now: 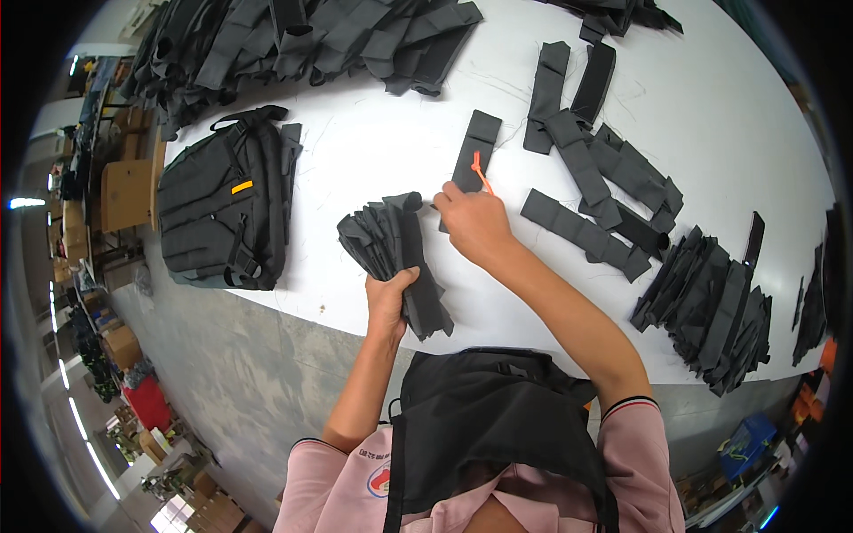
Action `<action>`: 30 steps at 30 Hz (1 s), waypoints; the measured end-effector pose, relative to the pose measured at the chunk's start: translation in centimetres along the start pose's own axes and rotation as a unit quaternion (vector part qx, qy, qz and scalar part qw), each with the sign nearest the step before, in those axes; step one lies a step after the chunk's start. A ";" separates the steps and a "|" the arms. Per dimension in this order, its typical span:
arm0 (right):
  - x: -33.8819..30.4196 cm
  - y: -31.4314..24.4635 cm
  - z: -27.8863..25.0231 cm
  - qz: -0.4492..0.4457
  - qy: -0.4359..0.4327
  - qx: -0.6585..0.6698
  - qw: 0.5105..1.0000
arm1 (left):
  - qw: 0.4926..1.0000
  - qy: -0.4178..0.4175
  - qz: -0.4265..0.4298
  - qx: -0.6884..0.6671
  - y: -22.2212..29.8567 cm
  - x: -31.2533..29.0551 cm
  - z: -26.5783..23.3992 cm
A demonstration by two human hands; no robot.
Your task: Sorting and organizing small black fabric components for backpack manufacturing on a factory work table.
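Observation:
My left hand [389, 300] is closed round a fanned bundle of dark grey fabric strips [410, 240], held upright over the near edge of the white table. To its right, my right hand [473, 222] is closed on a small tool whose orange cord-like end [480, 171] sticks out above the knuckles. A thin dark tip points left from the fingers toward the bundle; the rest of the tool is hidden in the hand. Beneath and beyond this hand, a single grey fabric strip [481, 127] lies flat on the table.
A black backpack [218, 204] lies at the left table edge. Large piles of dark strips [346, 44] cover the far side. Loose strips [577, 231] are scattered right of centre, with a stacked heap [711, 311] at the near right. Loose threads dot the white table [355, 147].

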State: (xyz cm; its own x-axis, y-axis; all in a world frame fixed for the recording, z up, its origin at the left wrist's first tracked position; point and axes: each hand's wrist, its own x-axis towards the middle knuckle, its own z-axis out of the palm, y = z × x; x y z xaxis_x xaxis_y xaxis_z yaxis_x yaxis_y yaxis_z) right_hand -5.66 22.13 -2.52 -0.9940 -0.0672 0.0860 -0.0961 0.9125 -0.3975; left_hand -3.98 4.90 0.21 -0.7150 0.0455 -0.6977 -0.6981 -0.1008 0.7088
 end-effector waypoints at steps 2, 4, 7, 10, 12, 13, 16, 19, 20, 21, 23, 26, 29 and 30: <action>-1.1 -0.4 -1.3 0.037 0.001 0.032 0.999 | 1.000 0.007 0.000 0.000 0.1 -0.1 -0.6; -1.6 -0.4 -1.8 0.080 0.003 0.059 0.995 | 1.000 0.008 -0.001 0.003 0.2 0.0 -0.9; -1.4 -0.5 -1.5 0.018 0.030 0.055 0.998 | 1.000 0.002 -0.014 0.006 0.3 0.1 -1.1; 0.0 -0.9 -1.1 -0.011 0.061 0.037 0.997 | 1.000 0.009 -0.016 0.004 0.4 0.0 -0.7; 0.7 -1.2 -0.9 -0.007 -0.014 0.005 1.000 | 1.000 0.004 -0.015 -0.002 0.3 0.0 -0.7; 0.8 -1.4 -1.0 -0.010 -0.014 0.006 1.000 | 1.000 0.007 -0.014 -0.003 0.3 0.0 -0.8; 0.8 -1.6 -1.1 -0.005 -0.020 0.014 1.000 | 1.000 0.007 -0.009 -0.012 0.2 0.0 -0.9; 0.8 -1.5 -0.8 -0.007 -0.013 0.008 1.000 | 1.000 0.004 -0.009 -0.011 0.3 0.1 -1.0; 0.5 -1.5 -1.0 0.000 0.014 0.029 0.999 | 1.000 0.009 -0.009 -0.012 0.3 0.1 -0.9; 0.3 -1.5 -1.3 0.007 0.041 0.050 0.998 | 1.000 0.014 -0.009 -0.014 0.3 0.0 -0.9; 0.2 -1.6 -1.9 0.005 0.041 0.050 0.998 | 1.000 0.015 -0.010 -0.012 0.4 0.1 -1.0; 0.6 -1.7 -1.5 -0.003 0.023 0.032 0.999 | 1.000 0.014 -0.016 -0.010 0.6 -0.1 -1.0; 1.4 -1.7 -0.7 -0.012 -0.028 -0.001 1.000 | 1.000 0.010 -0.017 -0.013 0.6 0.0 -0.6; 1.6 -1.7 -0.6 -0.014 -0.062 -0.014 0.998 | 1.000 0.009 -0.013 -0.015 0.5 0.0 -0.5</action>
State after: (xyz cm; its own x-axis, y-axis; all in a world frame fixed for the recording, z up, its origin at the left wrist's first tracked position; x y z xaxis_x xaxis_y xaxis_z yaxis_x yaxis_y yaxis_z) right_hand -7.03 20.69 -1.13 -0.9900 -0.1398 -0.0170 -0.1236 0.9203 -0.3713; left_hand -4.29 4.31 0.55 -0.6957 0.0301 -0.7177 -0.7147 -0.1296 0.6873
